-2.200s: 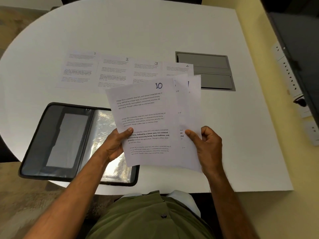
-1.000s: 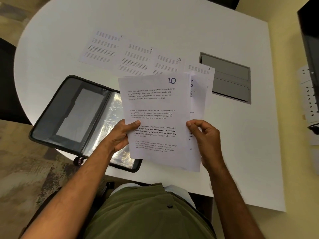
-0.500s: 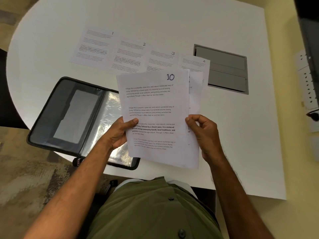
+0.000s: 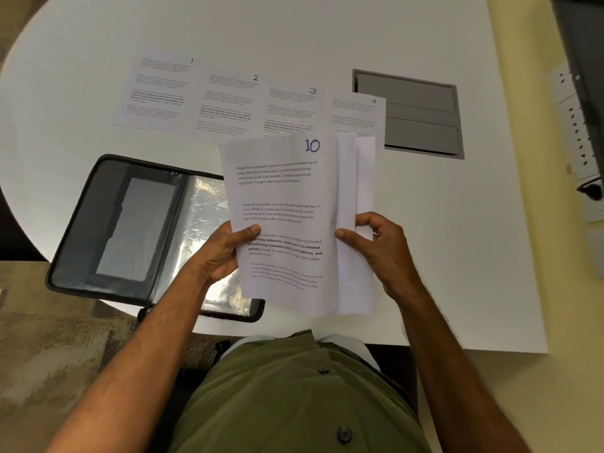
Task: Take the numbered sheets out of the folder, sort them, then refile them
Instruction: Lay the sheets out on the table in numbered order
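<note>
While sheets 1 to 4 (image 4: 251, 99) lie in a row on the surface (image 4: 441, 243), the stack (image 4: 294, 223), sheet 10 uppermost, is pinched by the left hand (image 4: 225, 253) and right hand (image 4: 382, 250) beside the open folder (image 4: 130, 223).

White table (image 4: 425, 243) with grey recessed hatch (image 4: 408, 112); patterned carpet (image 4: 49, 348); socket strip (image 4: 575, 132) at right.

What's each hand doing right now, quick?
Left hand: grips the left edge of the sheet numbered 10, thumb on top.
Right hand: pinches the sheets behind it at their right side.
</note>
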{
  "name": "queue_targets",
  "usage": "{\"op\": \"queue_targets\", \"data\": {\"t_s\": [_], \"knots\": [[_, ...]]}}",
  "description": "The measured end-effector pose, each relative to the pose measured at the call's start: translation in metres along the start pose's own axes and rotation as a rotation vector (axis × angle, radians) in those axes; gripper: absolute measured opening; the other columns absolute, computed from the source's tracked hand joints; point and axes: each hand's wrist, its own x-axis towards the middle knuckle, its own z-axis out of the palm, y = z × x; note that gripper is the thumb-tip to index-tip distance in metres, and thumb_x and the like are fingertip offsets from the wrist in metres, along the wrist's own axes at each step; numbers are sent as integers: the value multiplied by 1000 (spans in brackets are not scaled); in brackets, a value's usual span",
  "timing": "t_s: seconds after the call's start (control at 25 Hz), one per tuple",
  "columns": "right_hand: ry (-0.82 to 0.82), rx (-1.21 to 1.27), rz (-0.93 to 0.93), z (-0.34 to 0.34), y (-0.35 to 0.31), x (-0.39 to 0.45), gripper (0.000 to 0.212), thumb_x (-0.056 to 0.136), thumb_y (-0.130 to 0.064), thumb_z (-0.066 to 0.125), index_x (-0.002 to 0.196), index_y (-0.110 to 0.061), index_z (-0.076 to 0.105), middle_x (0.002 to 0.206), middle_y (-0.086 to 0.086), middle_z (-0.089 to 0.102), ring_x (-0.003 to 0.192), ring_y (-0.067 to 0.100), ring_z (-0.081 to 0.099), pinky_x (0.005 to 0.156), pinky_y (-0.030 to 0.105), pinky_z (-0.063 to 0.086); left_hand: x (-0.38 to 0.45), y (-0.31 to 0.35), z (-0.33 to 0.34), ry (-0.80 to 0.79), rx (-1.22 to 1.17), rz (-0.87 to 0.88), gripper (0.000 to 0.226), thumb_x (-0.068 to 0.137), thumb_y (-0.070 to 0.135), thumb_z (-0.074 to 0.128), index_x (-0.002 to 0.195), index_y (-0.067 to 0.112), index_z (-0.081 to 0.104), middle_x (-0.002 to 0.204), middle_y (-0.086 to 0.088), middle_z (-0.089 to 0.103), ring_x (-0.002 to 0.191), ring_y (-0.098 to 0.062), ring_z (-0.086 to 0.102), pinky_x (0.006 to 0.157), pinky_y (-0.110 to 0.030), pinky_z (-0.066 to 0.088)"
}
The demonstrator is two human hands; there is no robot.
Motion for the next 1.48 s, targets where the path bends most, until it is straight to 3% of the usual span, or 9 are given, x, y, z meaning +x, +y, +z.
{"op": "queue_targets", "data": {"t_s": [0.2,0.28,0.44,0.56,0.72,0.88,1.16,1.36,1.48], "knots": [[29,-102,-27,4,2,1,27,84,-33,82,77,-19,60,79,-10,64,71,1,58,73,20,47,2,1,1,-9,19,-7,35,95,5,54,129,8,61,124,-15,71,109,-30,71,89,-42,61],[46,-145,-31,5,4,2,27,90,-29,78,73,-21,59,71,-10,60,64,1,53,69,23,45,4,0,0,-7,17,-6,38,95,6,54,132,8,60,129,-16,69,114,-31,69,92,-43,60],[36,-96,6,6,6,1,18,98,-30,69,95,-13,75,91,-5,77,82,18,73,77,39,63,9,-5,-8,35,2,8,45,97,7,56,142,6,54,136,-18,64,122,-35,65,97,-46,57],[26,-43,27,4,4,-4,21,103,-28,60,108,-15,76,99,-8,78,91,13,75,84,35,62,12,-7,-8,59,-20,15,45,98,6,57,143,7,53,136,-18,64,123,-36,64,98,-48,57],[34,-22,-5,5,1,-9,23,107,-24,51,103,-13,70,92,-10,75,81,2,70,67,18,54,16,-9,1,106,-55,29,35,99,3,54,133,11,60,132,-17,67,117,-33,68,97,-48,57],[150,29,-78,7,0,-14,24,106,-22,52,123,-12,66,114,-3,72,95,6,71,74,18,56,26,-12,9,104,-73,31,34,100,2,54,132,11,59,131,-18,68,116,-34,68,96,-49,57],[283,58,-30,-3,-7,-8,18,97,-20,69,94,-4,60,91,-10,73,72,1,71,57,15,54,43,-21,20,28,-88,13,37,101,1,51,137,11,57,135,-19,65,120,-37,65,98,-51,56],[267,27,-36,-16,1,-2,13,103,-21,59,99,-13,69,93,-6,75,73,2,68,62,16,52,64,-31,26,20,-129,-32,39,103,0,48,141,8,53,137,-21,63,126,-39,61,102,-52,53],[299,61,-16,-27,15,6,21,104,-24,57,117,-25,73,110,-2,77,97,13,72,80,29,58,82,-38,28,26,-117,-62,46,101,4,55,147,7,48,141,-21,60,129,-40,59,104,-53,51]]}}
